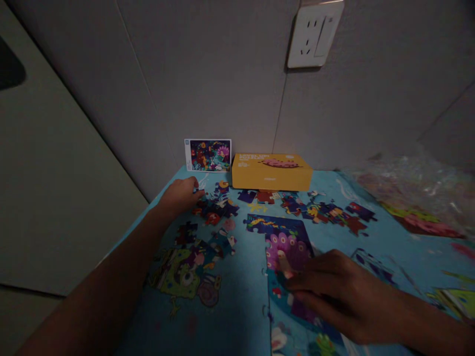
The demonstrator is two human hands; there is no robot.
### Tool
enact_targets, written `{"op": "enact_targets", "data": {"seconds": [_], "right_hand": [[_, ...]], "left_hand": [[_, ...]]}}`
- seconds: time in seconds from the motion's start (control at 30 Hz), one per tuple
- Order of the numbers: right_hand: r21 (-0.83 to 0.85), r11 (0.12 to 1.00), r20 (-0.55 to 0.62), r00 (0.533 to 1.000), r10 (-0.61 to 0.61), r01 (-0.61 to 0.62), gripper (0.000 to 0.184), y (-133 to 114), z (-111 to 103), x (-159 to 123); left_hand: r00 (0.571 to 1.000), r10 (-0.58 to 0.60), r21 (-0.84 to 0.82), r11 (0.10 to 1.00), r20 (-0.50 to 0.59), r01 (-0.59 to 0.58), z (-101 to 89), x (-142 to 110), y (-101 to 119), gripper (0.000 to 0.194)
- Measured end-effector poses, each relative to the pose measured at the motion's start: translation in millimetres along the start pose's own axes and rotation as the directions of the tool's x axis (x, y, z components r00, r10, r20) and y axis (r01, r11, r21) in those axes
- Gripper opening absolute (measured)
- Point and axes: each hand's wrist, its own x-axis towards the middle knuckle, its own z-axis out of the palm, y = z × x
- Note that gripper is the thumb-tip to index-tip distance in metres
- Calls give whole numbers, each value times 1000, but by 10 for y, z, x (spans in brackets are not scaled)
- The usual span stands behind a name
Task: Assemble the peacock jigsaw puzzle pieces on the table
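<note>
My left hand [180,196] reaches to the far left of the table, its thumb and a finger apart beside a heap of loose jigsaw pieces [213,203]. No piece shows clearly between those fingertips. Stretched out over the partly joined jigsaw puzzle [289,225], my right hand [337,289] rests its fingertips on the picture near a pink fan-shaped figure. The fingers and palm hide part of the joined section, which runs down to the bottom edge. Nearer my left forearm lie more loose pieces [222,241].
A yellow puzzle box [270,175] stands against the wall, with a picture card [210,155] leaning on its left. More loose pieces [330,212] spread to the right. Clear plastic wrapping [426,188] lies at the far right. The blue tablecloth [237,316] has printed cartoon figures.
</note>
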Motion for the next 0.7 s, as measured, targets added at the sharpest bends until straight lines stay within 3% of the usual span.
{"op": "enact_targets", "data": {"seconds": [0.07,0.17,0.2,0.27,0.33,0.4,0.5,0.53,0.6,0.7], "right_hand": [[-8,999,-44,998,36,-36,29,36,-4,2],[-57,987,-173,976,136,-147,28,114,-16,-5],[-66,979,-210,962,173,-190,28,137,-18,-10],[-58,966,-261,938,228,-251,31,173,-22,-18],[-64,953,-291,919,266,-296,31,202,-35,-22],[-127,912,-340,881,330,-391,31,250,-77,-27],[-264,776,-418,793,443,-573,25,406,-194,-49],[-292,748,-419,783,461,-596,21,478,-237,-60],[-331,742,-389,801,456,-583,18,623,-299,-77],[-393,733,-302,831,467,-555,42,774,-303,-72]], "left_hand": [[997,66,-55,996,-39,-68,-30,-27,114,31],[962,268,-150,950,-55,-274,-31,-102,307,26],[931,359,-184,913,-63,-365,-11,-133,364,25],[812,569,-246,775,-130,-582,56,-196,457,29],[710,685,-263,664,-160,-700,146,-254,527,32],[670,724,-250,626,-167,-739,235,-300,575,42],[687,718,-233,653,-113,-721,328,-344,609,57],[695,714,-232,664,-84,-711,345,-355,614,59],[695,718,-235,669,-37,-705,362,-373,622,58],[688,726,-248,663,-18,-706,364,-396,646,57]]}}
